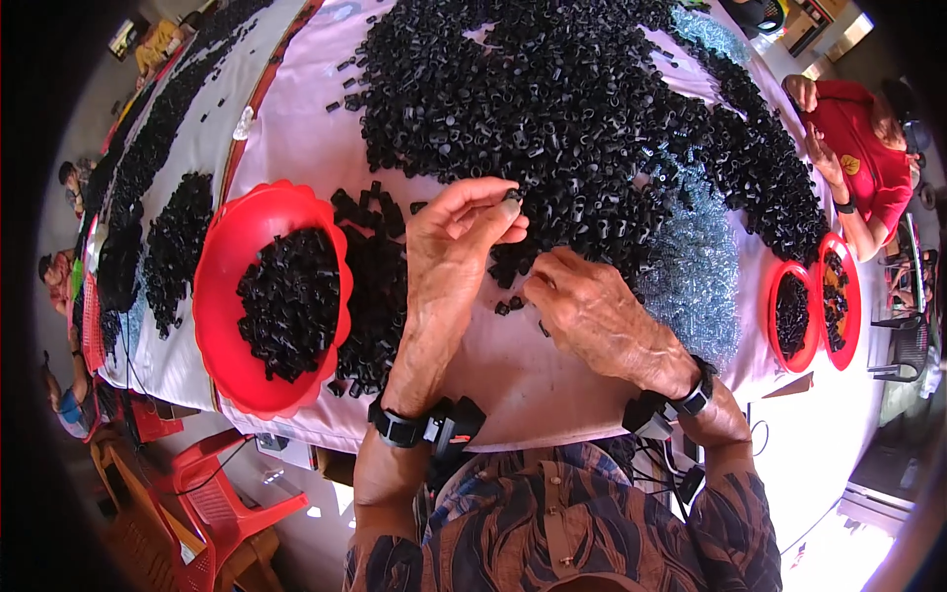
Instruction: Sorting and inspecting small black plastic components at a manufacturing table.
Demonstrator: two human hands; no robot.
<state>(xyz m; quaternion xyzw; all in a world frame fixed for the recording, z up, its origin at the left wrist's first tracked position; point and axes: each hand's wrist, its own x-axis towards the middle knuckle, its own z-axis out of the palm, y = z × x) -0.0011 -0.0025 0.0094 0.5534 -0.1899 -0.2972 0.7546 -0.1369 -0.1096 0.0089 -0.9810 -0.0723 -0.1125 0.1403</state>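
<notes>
My left hand is raised over the table, pinching a small black plastic piece between thumb and fingertips. To its right and lower, my right hand has its fingers curled inward; whatever they hold, if anything, is hidden. A few loose black pieces lie beside its fingertips. Beyond both hands spreads a large heap of small black plastic parts. Clear, bluish small parts are piled to the right of my right hand. Left of my left forearm, more black pieces lie on the pink cloth.
A red scalloped bowl with black parts stands at the left. Two red trays with black pieces sit near the right edge, close to a person in a red shirt. A red plastic chair stands at the lower left.
</notes>
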